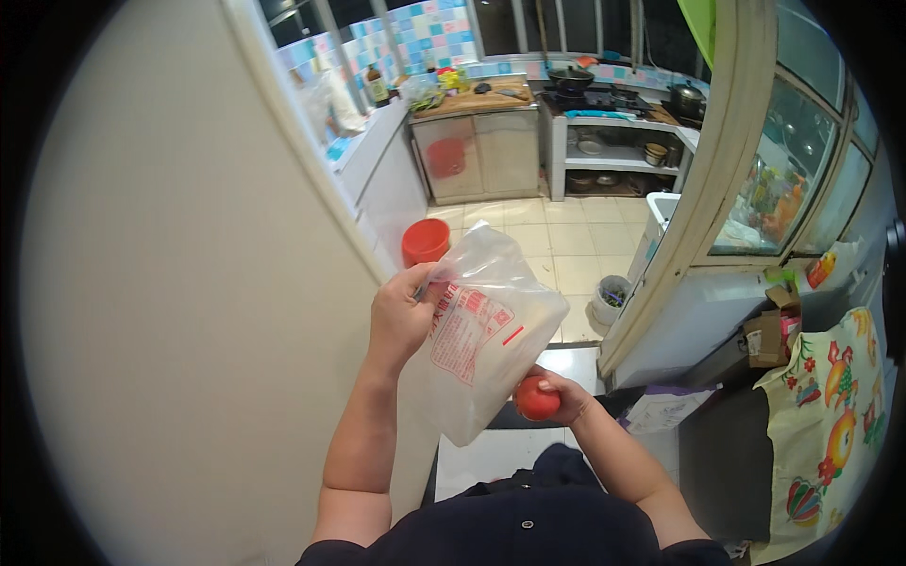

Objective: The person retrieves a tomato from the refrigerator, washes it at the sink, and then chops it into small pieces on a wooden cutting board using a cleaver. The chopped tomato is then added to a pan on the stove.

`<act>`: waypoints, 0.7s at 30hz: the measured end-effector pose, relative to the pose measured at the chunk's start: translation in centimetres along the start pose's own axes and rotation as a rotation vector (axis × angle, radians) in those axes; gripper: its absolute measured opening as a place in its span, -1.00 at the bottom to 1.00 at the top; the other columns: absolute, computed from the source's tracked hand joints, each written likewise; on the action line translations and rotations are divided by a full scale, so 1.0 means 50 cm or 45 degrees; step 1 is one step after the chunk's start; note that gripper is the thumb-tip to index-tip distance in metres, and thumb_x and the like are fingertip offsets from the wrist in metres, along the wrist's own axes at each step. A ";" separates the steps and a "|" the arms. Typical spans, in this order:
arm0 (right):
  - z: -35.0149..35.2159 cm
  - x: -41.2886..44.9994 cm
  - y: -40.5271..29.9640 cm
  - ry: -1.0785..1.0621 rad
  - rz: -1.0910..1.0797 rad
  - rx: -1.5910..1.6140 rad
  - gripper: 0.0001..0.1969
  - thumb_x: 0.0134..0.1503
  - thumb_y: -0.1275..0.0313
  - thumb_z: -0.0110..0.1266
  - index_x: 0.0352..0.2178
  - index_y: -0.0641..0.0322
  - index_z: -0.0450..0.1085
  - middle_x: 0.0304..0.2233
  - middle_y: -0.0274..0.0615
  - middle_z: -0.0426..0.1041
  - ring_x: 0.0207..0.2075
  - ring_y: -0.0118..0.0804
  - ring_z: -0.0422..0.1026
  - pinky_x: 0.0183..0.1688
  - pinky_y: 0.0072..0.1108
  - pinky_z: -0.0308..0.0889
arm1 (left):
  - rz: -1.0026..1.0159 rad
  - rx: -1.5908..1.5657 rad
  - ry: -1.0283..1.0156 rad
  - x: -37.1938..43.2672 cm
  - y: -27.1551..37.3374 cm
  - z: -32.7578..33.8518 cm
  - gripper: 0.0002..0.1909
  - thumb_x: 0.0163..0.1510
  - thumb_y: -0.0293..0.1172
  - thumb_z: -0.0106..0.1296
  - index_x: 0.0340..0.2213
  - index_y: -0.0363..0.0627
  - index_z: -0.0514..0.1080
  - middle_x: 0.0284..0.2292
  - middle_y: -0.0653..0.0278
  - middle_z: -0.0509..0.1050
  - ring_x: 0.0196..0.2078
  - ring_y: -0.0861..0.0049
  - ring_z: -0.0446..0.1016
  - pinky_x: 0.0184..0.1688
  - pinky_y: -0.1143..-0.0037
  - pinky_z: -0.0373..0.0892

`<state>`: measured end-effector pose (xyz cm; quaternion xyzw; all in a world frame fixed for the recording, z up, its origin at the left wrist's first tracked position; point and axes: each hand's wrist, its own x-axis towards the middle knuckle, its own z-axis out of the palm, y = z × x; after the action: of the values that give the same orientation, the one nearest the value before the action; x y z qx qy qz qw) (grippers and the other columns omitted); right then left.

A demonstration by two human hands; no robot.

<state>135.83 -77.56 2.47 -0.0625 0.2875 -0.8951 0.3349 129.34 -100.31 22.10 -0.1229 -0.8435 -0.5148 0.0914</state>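
My left hand grips the gathered edge of a translucent plastic bag that bears red print. The bag hangs tilted in front of me, its lower corner near my shirt. In my right hand is a red tomato, held with the thumb across its top. The tomato is beside the bag's lower right edge, outside the bag as far as I can see. Some of my right fingers are hidden behind the tomato and the bag.
Beyond a doorway stand a red bucket, a white waste bin and a steel-fronted cabinet. A gas stove is at the back. The door frame rises at right, near a cloth-covered surface and a cardboard box.
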 end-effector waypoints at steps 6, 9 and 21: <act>-0.207 0.197 -0.200 0.128 -0.036 0.033 -0.21 -0.11 0.31 0.13 0.17 0.11 -0.02 0.00 -0.12 0.25 -0.11 -0.25 0.35 -0.16 -0.39 0.40 | 0.295 -0.121 -0.168 0.306 -0.105 0.152 -0.80 0.02 -0.54 -0.01 -0.27 -0.19 0.49 -0.36 0.21 0.53 -0.30 0.53 0.48 -0.23 0.60 0.36; -0.312 0.293 -0.307 0.143 -0.013 0.090 -0.22 -0.05 0.30 0.11 0.19 0.02 -0.07 0.06 -0.08 0.19 -0.08 -0.24 0.34 -0.11 -0.35 0.37 | 0.193 -0.065 -0.154 0.453 -0.167 0.223 -0.78 0.00 -0.54 0.00 -0.26 -0.21 0.48 -0.35 0.19 0.53 -0.29 0.51 0.49 -0.23 0.59 0.36; -0.590 0.660 -0.742 0.630 -0.070 0.321 -0.60 0.05 0.26 0.05 -0.08 0.17 0.28 -0.09 -0.04 0.36 -0.15 -0.19 0.38 -0.14 -0.29 0.37 | -0.338 -0.750 0.022 1.056 -0.376 0.366 -0.79 0.05 -0.50 0.03 -0.23 -0.27 0.42 -0.41 0.33 0.49 -0.40 0.74 0.44 -0.35 0.64 0.36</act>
<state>80.58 -61.94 -3.92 0.1925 0.2451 -0.9206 0.2353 72.86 -86.30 12.74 -0.0287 -0.6661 -0.7453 -0.0088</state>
